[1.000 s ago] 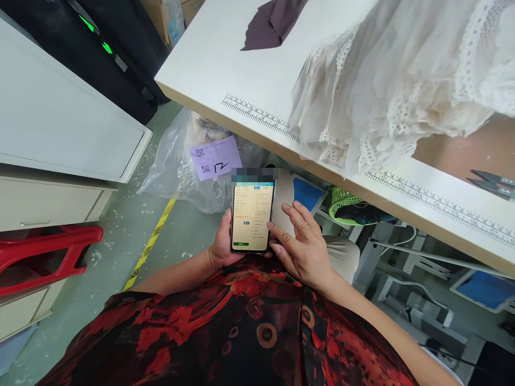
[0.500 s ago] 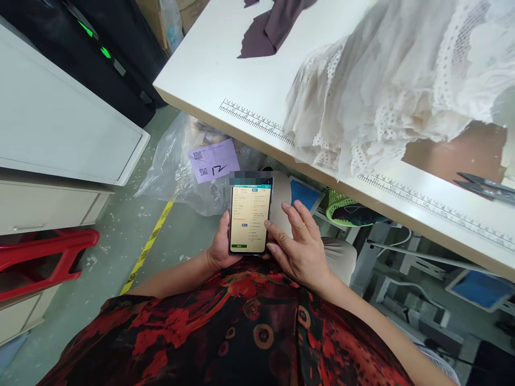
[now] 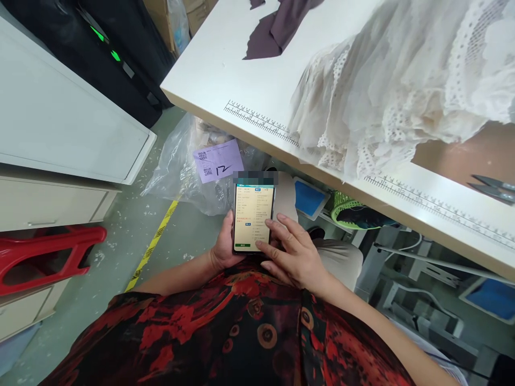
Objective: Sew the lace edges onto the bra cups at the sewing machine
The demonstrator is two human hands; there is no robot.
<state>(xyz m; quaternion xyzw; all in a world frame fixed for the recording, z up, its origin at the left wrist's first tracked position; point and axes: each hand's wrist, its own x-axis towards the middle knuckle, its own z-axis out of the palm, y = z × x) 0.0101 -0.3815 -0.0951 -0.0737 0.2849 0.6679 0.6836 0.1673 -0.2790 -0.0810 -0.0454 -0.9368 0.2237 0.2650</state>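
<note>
A smartphone (image 3: 251, 220) with a lit, pale yellow screen of text is held upright near my lap. My left hand (image 3: 226, 246) is wrapped round its left side and lower edge, the thumb along the side. Over the lower right of the screen, my right hand (image 3: 295, 249) has its fingers apart, and the index fingertip is at the glass near the bottom. Whether that fingertip touches the screen I cannot tell. Beyond the phone, a purple paper tag (image 3: 218, 160) marked 12 lies on a clear plastic bag (image 3: 173, 171) on the floor.
The white table (image 3: 209, 69) with printed rulers bears white lace fabric (image 3: 362, 96), dark purple cloth (image 3: 273, 35) and thread snips (image 3: 493, 187). Below it are a green basket (image 3: 340, 212) and a blue pedal (image 3: 309, 198). A red stool (image 3: 48, 252) is at left by white cabinets (image 3: 68, 102).
My right index fingertip has moved down the screen, from its middle right edge to near the bottom. The left hand keeps its hold on the phone. The whole view has shifted slightly.
</note>
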